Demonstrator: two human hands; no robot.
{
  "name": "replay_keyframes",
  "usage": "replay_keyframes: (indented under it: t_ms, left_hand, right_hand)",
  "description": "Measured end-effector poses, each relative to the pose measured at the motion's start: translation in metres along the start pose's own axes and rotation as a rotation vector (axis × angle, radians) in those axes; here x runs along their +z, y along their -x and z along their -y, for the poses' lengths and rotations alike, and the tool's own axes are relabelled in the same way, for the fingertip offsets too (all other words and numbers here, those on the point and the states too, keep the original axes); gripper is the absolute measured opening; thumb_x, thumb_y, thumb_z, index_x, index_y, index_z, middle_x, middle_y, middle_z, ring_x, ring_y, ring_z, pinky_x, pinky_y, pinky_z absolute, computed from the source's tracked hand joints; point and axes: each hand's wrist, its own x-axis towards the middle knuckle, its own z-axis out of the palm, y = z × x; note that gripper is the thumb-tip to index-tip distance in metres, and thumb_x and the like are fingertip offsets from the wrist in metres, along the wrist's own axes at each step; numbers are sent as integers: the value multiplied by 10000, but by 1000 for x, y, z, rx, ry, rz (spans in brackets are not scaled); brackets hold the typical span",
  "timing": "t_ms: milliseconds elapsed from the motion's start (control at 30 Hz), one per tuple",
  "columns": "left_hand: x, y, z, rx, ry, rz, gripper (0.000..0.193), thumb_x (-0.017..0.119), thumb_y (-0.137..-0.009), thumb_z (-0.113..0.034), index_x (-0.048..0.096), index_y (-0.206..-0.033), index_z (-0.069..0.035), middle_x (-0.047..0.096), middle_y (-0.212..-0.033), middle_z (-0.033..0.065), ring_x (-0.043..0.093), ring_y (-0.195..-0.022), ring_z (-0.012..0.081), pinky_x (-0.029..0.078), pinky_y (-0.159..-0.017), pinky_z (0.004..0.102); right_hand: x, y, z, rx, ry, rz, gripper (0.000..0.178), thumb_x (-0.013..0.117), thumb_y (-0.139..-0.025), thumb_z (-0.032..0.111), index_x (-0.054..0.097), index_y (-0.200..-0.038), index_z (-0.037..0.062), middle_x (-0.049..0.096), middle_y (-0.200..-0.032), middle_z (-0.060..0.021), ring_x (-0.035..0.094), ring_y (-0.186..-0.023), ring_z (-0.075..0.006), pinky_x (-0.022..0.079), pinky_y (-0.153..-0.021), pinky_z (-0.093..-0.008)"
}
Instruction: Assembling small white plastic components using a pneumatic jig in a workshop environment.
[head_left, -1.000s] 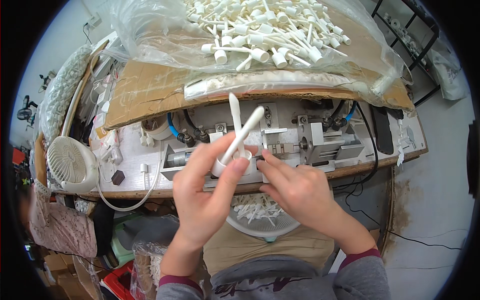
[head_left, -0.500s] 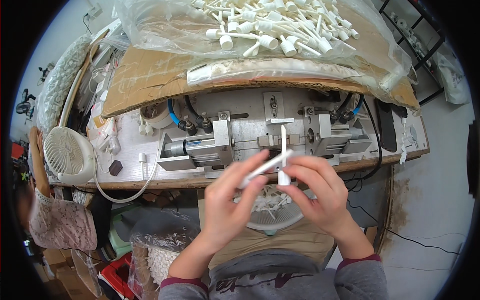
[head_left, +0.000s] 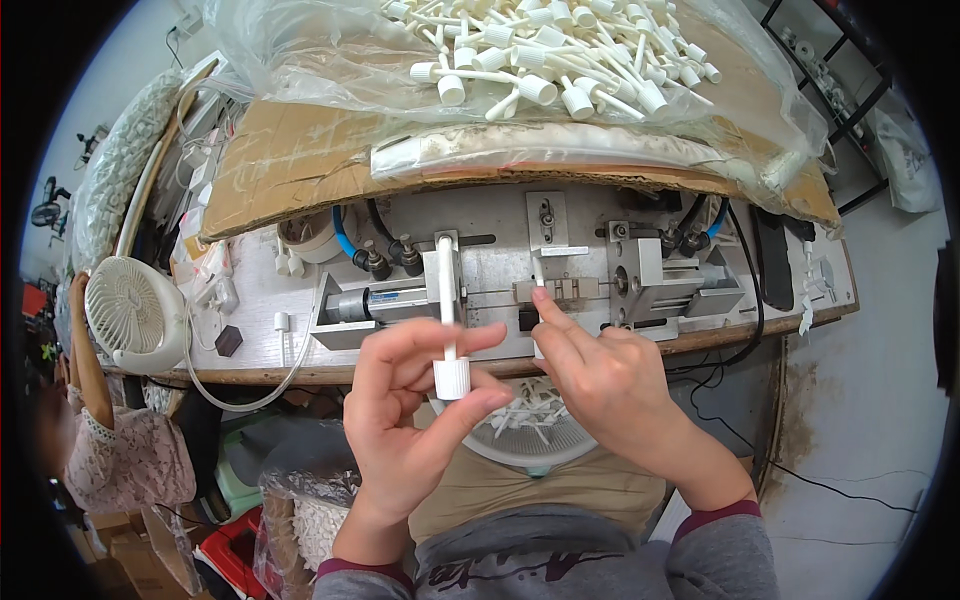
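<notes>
Stick [head_left: 447, 290] I'm holding through the left hand [head_left: 405, 430], fingers clamped around its ribbed cap [head_left: 452, 382], is probably handling light, stiff, slick, cap gripping best; right hand [head_left: 615, 385] is touching another stick [head_left: 538, 270], clamping unclear.

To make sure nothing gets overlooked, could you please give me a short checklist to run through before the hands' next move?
1. Left hand holds the white plastic stick with a ribbed round cap: ok, cap down, stick up.
2. Right hand has its index fingertip at the second slim white plastic stick: ok.
3. Second stick fully seated at the small rectangular grey metal block: cannot tell, the finger covers part.
4. Fingers clear of the block: not ok, the right index fingertip is at it.
5. White round plastic fan away from both hands: ok.
</notes>
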Motion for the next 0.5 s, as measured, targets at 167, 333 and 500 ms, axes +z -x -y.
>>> replay_keyframes:
  t_ms: [167, 333, 500]
  left_hand:
    - [-6, -6, -9, 113, -267, 42, 419, 766, -696, 102, 601, -1079, 58, 651, -1115, 214, 682, -823, 189, 568, -718, 275]
    - [6, -3, -8, -20, -351, -32, 364, 777, -712, 52, 667, -1056, 4, 684, -1053, 119, 677, -842, 155, 565, -722, 259]
    - [24, -8, 13, 307, -686, 50, 304, 773, -720, -21, 678, -1009, -19, 677, -1073, 114, 659, -823, 210, 540, -698, 298]
  right_hand:
    - [-21, -14, -13, -13, -224, -43, 231, 715, -728, 139, 582, -893, 48, 680, -975, -109, 625, -589, -206, 494, -548, -301]
    - [-51, -67, -60, 218, -80, -578, 201, 713, -782, 142, 649, -963, 85, 673, -877, -70, 655, -692, -255, 507, -610, -351]
    - [-54, -99, -109, 284, 52, -390, 196, 706, -803, 169, 688, -972, 71, 689, -864, -48, 602, -638, -142, 469, -603, -269]
